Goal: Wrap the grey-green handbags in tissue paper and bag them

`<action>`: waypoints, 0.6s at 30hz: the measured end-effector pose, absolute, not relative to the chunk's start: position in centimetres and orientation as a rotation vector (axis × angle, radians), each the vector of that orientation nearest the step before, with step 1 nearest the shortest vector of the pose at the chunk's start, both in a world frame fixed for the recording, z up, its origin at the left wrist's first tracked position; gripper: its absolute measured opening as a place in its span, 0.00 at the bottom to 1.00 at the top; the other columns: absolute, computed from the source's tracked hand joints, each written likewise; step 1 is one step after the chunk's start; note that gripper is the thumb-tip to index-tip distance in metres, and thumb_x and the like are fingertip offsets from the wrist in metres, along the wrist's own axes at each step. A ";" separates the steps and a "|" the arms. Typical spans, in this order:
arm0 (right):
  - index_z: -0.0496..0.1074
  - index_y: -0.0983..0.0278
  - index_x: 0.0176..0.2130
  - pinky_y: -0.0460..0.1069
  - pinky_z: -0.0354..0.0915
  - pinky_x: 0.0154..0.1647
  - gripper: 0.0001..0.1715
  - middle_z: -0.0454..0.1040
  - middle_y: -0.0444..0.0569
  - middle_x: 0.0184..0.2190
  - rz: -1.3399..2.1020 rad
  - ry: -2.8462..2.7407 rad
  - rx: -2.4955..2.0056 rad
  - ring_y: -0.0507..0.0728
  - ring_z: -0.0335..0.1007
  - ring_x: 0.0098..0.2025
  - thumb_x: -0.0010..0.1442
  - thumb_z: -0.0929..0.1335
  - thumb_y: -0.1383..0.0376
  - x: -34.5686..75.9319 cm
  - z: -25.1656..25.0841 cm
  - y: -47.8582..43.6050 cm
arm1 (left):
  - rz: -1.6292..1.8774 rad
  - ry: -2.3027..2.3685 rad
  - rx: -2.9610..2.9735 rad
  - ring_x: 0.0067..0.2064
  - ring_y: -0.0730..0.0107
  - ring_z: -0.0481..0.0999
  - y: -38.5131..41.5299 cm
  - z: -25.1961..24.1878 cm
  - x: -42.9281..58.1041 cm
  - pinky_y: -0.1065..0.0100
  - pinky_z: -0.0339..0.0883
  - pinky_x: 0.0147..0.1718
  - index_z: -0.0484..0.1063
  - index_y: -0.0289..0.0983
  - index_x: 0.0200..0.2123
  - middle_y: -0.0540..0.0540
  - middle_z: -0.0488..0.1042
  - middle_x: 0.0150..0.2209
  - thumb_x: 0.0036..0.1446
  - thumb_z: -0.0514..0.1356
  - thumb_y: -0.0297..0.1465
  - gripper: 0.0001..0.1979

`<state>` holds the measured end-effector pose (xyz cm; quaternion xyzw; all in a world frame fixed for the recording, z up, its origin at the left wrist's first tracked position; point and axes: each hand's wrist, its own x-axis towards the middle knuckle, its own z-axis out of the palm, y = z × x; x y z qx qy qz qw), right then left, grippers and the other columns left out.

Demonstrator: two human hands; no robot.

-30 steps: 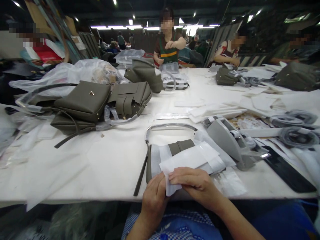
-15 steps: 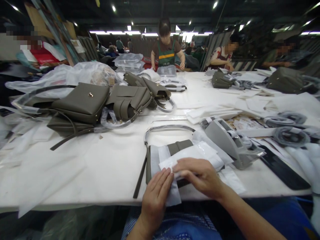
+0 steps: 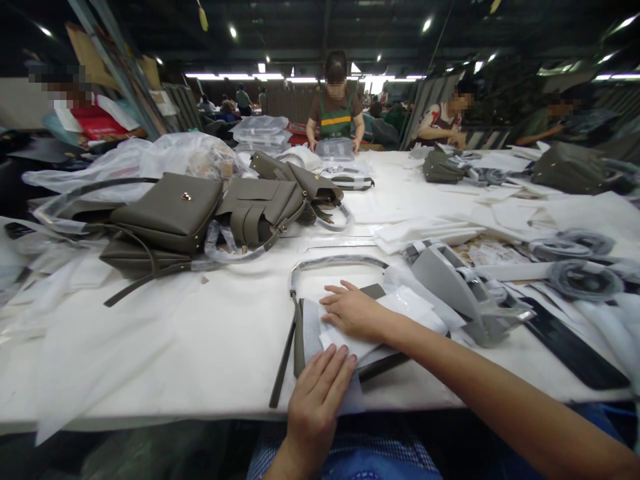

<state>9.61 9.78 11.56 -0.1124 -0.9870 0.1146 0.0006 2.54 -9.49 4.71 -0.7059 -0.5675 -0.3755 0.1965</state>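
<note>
An olive-grey handbag (image 3: 299, 347) lies flat on the white table before me, its plastic-wrapped strap (image 3: 330, 261) looping out behind it. White tissue paper (image 3: 407, 310) covers much of the bag's upper face. My right hand (image 3: 353, 310) rests palm down on the paper near the bag's far left part, fingers spread. At the near edge, my left hand (image 3: 320, 387) presses the sheet with its fingers stretched out side by side. Neither hand grips anything. Part of the bag is hidden under the paper and my right forearm.
More olive handbags (image 3: 170, 210) lie in a heap at left. To the right stand a grey tape dispenser (image 3: 445, 287), a black flat panel (image 3: 575, 347) and several wrapped strap coils (image 3: 585, 280). A co-worker (image 3: 336, 110) stands across the table, with others at both sides.
My right hand has moved away from me, from beside my left hand to the far part of the paper, and its fingers have spread. My left hand has stayed near the front edge.
</note>
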 end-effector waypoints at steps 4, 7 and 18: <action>0.78 0.65 0.46 0.62 0.61 0.62 0.12 0.79 0.56 0.48 0.418 -2.785 -0.348 0.62 0.70 0.58 0.68 0.65 0.65 12.3 11.9 8.0 | -1.051 -1.613 -1.993 0.62 0.62 0.68 -9.6 4.7 2.7 0.58 0.68 0.59 0.69 0.33 0.59 0.42 0.75 0.56 0.62 0.44 0.14 0.27; 0.75 0.62 0.51 0.55 0.69 0.56 0.15 0.79 0.53 0.48 0.555 -2.440 -0.298 0.57 0.74 0.52 0.67 0.65 0.68 16.1 12.4 5.6 | -1.062 -1.635 -2.020 0.62 0.62 0.69 -9.6 4.9 2.6 0.57 0.68 0.58 0.67 0.34 0.60 0.41 0.75 0.57 0.61 0.45 0.13 0.27; 0.67 0.60 0.60 0.56 0.70 0.54 0.25 0.80 0.51 0.48 0.379 -2.332 -0.380 0.57 0.75 0.51 0.66 0.65 0.74 22.4 3.7 -3.3 | -1.114 -1.747 -2.195 0.63 0.59 0.68 -8.7 5.6 1.1 0.54 0.65 0.61 0.63 0.37 0.64 0.42 0.71 0.60 0.52 0.51 0.12 0.36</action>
